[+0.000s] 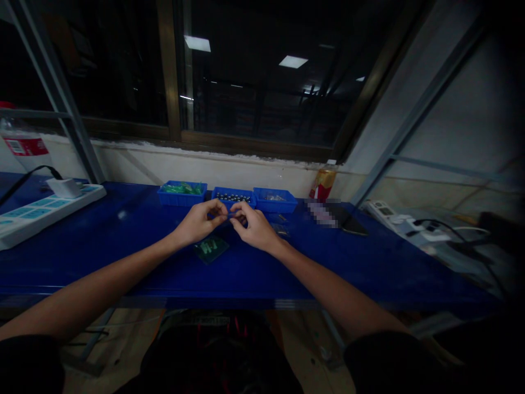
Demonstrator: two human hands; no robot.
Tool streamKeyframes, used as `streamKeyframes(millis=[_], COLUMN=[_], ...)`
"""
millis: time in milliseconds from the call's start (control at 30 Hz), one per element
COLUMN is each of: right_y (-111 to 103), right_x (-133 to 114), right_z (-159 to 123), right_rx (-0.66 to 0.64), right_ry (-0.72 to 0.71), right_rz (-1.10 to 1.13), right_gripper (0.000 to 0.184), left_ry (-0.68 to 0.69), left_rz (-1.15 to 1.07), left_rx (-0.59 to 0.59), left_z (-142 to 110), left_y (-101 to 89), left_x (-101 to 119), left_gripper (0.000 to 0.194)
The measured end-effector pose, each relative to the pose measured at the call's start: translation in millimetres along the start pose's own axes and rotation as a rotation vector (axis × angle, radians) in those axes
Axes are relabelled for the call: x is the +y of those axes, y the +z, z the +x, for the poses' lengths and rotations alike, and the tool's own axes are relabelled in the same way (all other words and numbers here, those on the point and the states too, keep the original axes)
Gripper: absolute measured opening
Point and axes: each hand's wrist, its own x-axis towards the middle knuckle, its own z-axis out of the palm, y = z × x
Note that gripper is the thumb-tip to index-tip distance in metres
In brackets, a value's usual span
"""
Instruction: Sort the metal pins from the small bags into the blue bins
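Observation:
Both hands meet fingertip to fingertip above the blue table, just in front of the bins. My left hand is pinched closed, and my right hand is pinched closed facing it. Whatever lies between their fingertips is too small and dark to make out. Below the left hand lies a small green plastic bag with pale pieces in or on it. Behind the hands stands a blue bin with rows of small shiny round parts. Left of it a blue bin holds green bags; a third blue bin contains small clear-looking items.
A white power strip with a plugged-in charger lies at left, near a red-labelled bottle. At right are a red and gold can, a dark phone-like slab and another power strip with cables. A window rises behind the table.

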Motion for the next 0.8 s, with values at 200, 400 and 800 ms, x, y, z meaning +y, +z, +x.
streamKeyframes(millis=[200,400,800], right_y=[-5.4,-6.4,3.1], right_x=[2.0,-0.1,11.8], right_z=[1.8,2.5,5.5], right_rx=[0.183,0.157,0.158], right_ry=[-0.020,-0.146,0.161], right_rz=[-0.090,-0.072,0.191], right_gripper=[0.009,0.011,0.016], left_ry=[-0.409,-0.635,0.145], left_rz=[-0.307,-0.658,0.273], left_rx=[0.072,-0.060,0.174], left_z=[1.9,2.7,-2.4], left_y=[-2.6,-1.1,2.2], left_x=[5.9,-2.1,-1.0], left_gripper=[0.037,0.035,0.010])
